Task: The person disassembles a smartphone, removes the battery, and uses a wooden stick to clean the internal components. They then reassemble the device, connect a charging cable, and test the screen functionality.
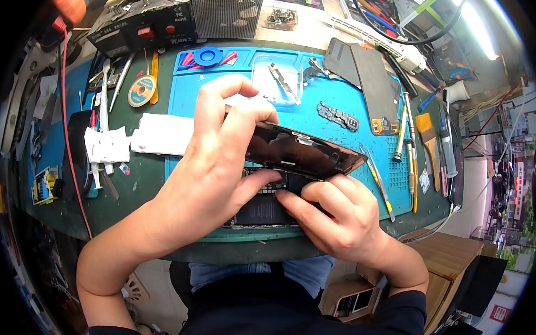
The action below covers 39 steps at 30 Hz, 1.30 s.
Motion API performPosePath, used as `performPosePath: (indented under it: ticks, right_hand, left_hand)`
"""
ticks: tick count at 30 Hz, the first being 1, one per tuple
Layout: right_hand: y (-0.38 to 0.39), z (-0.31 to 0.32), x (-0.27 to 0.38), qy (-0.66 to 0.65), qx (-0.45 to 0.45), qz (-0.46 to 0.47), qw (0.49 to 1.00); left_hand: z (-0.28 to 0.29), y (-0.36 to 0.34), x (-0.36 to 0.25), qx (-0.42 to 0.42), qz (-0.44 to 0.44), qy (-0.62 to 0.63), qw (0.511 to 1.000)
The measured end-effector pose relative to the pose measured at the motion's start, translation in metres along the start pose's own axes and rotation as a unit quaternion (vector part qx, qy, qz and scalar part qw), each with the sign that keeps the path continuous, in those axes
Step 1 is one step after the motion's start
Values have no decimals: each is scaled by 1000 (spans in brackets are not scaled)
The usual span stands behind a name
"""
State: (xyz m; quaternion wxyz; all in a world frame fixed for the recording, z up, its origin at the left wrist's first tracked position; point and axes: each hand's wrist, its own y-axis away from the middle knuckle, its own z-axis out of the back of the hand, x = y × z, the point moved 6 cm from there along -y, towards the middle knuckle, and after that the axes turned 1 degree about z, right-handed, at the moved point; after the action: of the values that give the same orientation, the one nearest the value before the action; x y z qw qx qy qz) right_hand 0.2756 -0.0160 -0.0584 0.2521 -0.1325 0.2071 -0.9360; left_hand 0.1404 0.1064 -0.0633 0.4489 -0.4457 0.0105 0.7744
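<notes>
An opened phone lies on the blue mat near the bench's front edge. Its black battery (259,211) and part of the inside show in the lower body. My left hand (206,153) holds the phone screen (298,148) tilted up between curled fingers, while its thumb reaches under the screen onto the inner parts. From the right, my right hand (343,214) is closed, fingers curled. One fingertip presses on the inside just above the battery, close to the left thumb. Whether anything small is pinched there is hidden.
Behind the phone, the blue mat (223,95) bears a clear tray (259,67) and a loose circuit board (337,115). Yellow-handled tweezers (378,182), a brush (427,134) and pen-like tools lie right. White wipes (163,134) and a solder reel (142,90) lie left. A red cable (67,113) crosses the left side.
</notes>
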Motion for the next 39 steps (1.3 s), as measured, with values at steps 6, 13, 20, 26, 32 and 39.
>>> performPosePath:
  ticks: [6, 13, 20, 26, 32, 39]
  right_hand:
    - [-2, 1, 2, 10, 2, 4, 1000]
    - [-2, 0, 2, 19, 5, 9, 1000]
    - [-5, 2, 4, 29, 5, 15, 999]
    - [-7, 3, 5, 37, 17, 24, 999]
    - [-8, 1, 7, 39, 18, 24, 999]
    - [-6, 0, 5, 5, -13, 17, 1000]
  left_hand:
    - [-1, 0, 0, -3, -4, 1, 1000]
    - [0, -1, -2, -3, 2, -8, 1000]
    - [-1, -1, -3, -3, 1, -15, 1000]
    - [0, -2, -5, 2, 4, -16, 1000]
    - [1, -3, -7, 6, -8, -18, 1000]
    - [1, -2, -8, 3, -15, -10, 1000]
